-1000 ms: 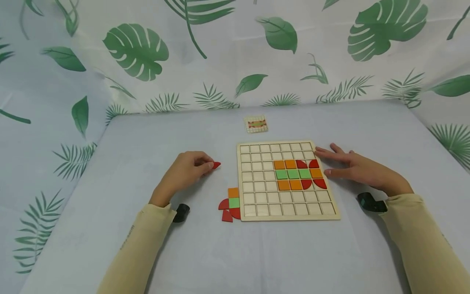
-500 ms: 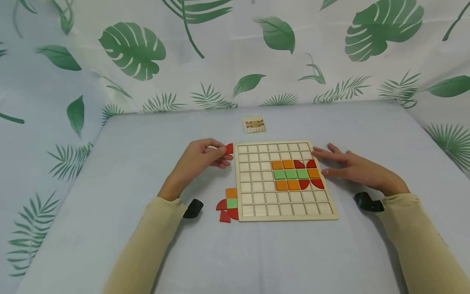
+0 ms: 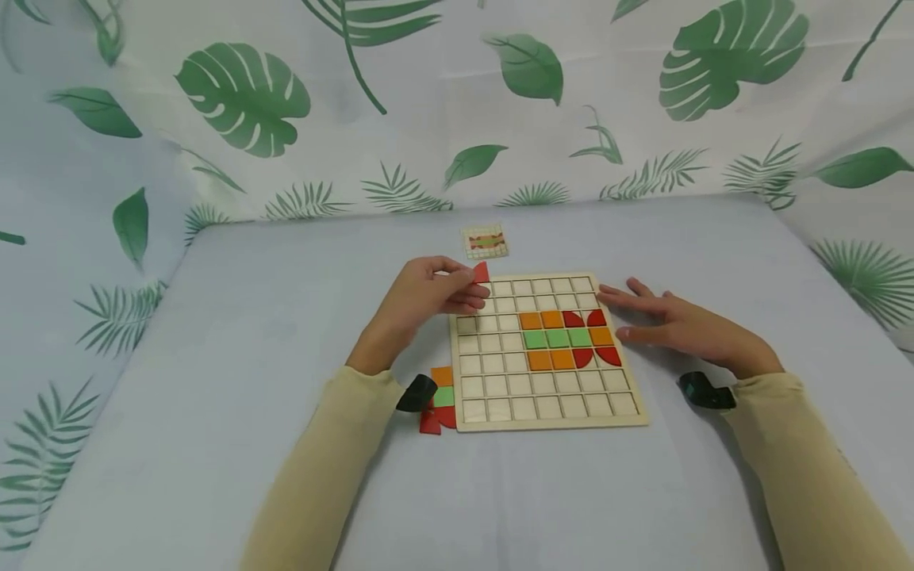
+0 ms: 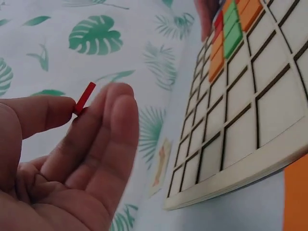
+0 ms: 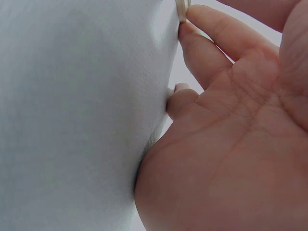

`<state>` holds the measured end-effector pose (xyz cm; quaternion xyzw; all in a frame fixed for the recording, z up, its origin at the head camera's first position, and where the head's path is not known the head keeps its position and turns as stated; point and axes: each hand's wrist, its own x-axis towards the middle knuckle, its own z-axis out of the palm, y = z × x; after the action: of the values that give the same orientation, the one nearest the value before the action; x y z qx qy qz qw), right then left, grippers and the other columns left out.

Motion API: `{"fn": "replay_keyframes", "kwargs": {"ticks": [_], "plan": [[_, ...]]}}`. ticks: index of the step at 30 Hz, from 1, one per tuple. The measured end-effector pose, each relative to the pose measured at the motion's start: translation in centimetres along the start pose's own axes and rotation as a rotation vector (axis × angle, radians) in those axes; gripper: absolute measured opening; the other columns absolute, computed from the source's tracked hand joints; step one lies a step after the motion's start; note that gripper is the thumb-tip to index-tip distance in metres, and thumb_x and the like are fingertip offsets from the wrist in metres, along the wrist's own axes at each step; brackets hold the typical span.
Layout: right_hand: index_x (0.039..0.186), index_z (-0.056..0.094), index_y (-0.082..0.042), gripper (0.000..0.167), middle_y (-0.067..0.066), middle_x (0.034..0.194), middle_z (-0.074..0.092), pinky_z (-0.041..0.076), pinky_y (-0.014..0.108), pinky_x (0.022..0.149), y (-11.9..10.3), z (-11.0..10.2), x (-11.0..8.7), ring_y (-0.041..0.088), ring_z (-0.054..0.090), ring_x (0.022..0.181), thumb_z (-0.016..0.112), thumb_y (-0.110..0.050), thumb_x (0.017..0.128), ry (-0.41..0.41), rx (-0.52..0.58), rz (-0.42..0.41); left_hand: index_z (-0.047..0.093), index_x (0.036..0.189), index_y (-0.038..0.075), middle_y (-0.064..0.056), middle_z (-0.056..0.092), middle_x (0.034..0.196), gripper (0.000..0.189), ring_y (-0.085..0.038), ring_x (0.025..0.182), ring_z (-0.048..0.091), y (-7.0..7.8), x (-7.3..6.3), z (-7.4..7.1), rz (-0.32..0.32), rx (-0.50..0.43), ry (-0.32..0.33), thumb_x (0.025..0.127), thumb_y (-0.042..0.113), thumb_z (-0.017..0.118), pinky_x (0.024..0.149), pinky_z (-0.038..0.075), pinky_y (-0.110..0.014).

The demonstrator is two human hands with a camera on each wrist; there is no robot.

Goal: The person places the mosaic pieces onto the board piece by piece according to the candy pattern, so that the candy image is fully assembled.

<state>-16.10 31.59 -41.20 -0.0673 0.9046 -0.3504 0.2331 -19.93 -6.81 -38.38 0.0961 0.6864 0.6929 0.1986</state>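
My left hand (image 3: 428, 293) pinches a red tile (image 3: 481, 273) with one curved edge between thumb and index finger, over the board's far left corner. In the left wrist view the red tile (image 4: 84, 98) appears edge-on, raised above the board, with the other fingers spread below it. A wooden grid board (image 3: 550, 408) bears orange, green and red tiles in its right middle rows. At the board's right edge rests my right hand (image 3: 685, 325), fingers stretched out and holding nothing. In the right wrist view its fingertips (image 5: 190, 31) touch the board's edge.
Beside the board's left edge lie several loose tiles: an orange square (image 3: 442, 376), a green square (image 3: 443, 396) and red pieces (image 3: 431, 423), partly behind the left wrist's black camera (image 3: 417, 393). A small pattern card (image 3: 485, 241) lies behind the board.
My left hand has carried the red tile right and away from me, from the bare cloth to over the board's far left corner. The right hand stays at the board's edge.
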Motion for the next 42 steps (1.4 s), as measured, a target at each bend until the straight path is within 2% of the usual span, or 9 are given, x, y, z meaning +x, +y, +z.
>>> {"fn": "replay_keyframes", "kwargs": {"ticks": [2,6,11,13,16,21,26,38,42], "plan": [[0.168,0.038,-0.024,0.076,0.020,0.178,-0.001,-0.003,0.084,0.113,0.0,0.0,0.1,0.053,-0.016,0.158,0.071,-0.041,0.103,-0.002,-0.005,-0.002,0.068,0.114,-0.008,-0.020,0.078,0.103,0.020,-0.028,0.088,0.077,-0.1,0.2,0.4,-0.027,0.027,0.006,0.108,0.011,0.066,0.085,0.063,-0.036],[0.168,0.037,-0.021,0.075,0.021,0.178,-0.001,-0.003,0.084,0.113,0.0,-0.1,0.1,0.054,-0.016,0.157,0.071,-0.037,0.103,0.000,-0.010,-0.015,0.071,0.112,-0.009,-0.016,0.077,0.100,0.023,-0.026,0.087,0.072,-0.6,0.7,1.1,-0.070,0.111,0.013,0.106,0.014,0.069,0.079,0.061,-0.029],[0.168,0.037,-0.020,0.075,0.021,0.178,-0.001,-0.003,0.084,0.113,-0.1,-0.1,0.1,0.054,-0.017,0.157,0.071,-0.034,0.103,-0.002,-0.003,-0.009,0.076,0.104,0.002,-0.007,0.074,0.097,0.022,-0.021,0.083,0.062,-1.4,0.9,1.9,-0.091,0.354,0.041,0.103,0.023,0.070,0.072,0.051,-0.030],[0.168,0.037,-0.019,0.075,0.022,0.177,-0.002,-0.003,0.085,0.113,-0.2,-0.1,0.2,0.054,-0.017,0.157,0.072,-0.034,0.103,-0.001,-0.003,-0.007,0.077,0.102,0.005,-0.004,0.072,0.096,0.021,-0.019,0.081,0.059,-1.7,0.9,2.2,-0.078,0.455,0.047,0.102,0.024,0.070,0.071,0.048,-0.030],[0.168,0.037,-0.020,0.075,0.022,0.177,-0.003,-0.002,0.085,0.112,-0.2,-0.1,0.3,0.055,-0.017,0.157,0.071,-0.035,0.103,0.000,-0.006,0.006,0.079,0.100,0.007,-0.002,0.071,0.094,0.019,-0.018,0.079,0.057,-2.1,1.0,2.8,-0.048,0.553,0.064,0.101,0.023,0.069,0.069,0.046,-0.030],[0.169,0.036,-0.022,0.075,0.022,0.177,-0.005,-0.001,0.086,0.111,-0.2,-0.2,0.3,0.058,-0.019,0.155,0.071,-0.035,0.104,0.002,-0.009,0.021,0.076,0.087,0.008,0.002,0.062,0.074,0.021,-0.015,0.068,0.052,-2.5,0.9,3.8,-0.035,0.632,0.087,0.102,0.022,0.069,0.062,0.040,-0.028],[0.168,0.037,-0.020,0.074,0.022,0.177,-0.003,-0.004,0.084,0.113,-0.2,-0.1,0.3,0.055,-0.019,0.156,0.071,-0.033,0.103,0.005,-0.007,0.012,0.060,0.069,0.012,0.005,0.041,0.058,0.035,-0.012,0.055,0.040,-2.4,0.7,4.6,-0.036,0.718,0.084,0.102,0.021,0.068,0.053,0.028,-0.026],[0.168,0.038,-0.018,0.074,0.021,0.177,0.003,-0.009,0.079,0.116,0.0,-0.2,0.5,0.049,-0.016,0.159,0.072,-0.032,0.103,0.007,-0.021,0.000,0.042,0.059,0.016,0.007,0.030,0.054,0.048,-0.009,0.050,0.028,-2.7,0.7,5.6,-0.017,0.792,0.088,0.101,0.015,0.065,0.049,0.018,-0.024],[0.168,0.037,-0.018,0.074,0.020,0.178,0.002,-0.009,0.079,0.116,0.2,0.0,0.5,0.049,-0.017,0.159,0.072,-0.032,0.103,0.006,-0.005,0.008,0.043,0.059,0.016,0.006,0.030,0.055,0.049,-0.010,0.051,0.029,-2.8,0.7,5.7,-0.012,0.815,0.085,0.102,0.016,0.066,0.049,0.018,-0.024]]}}
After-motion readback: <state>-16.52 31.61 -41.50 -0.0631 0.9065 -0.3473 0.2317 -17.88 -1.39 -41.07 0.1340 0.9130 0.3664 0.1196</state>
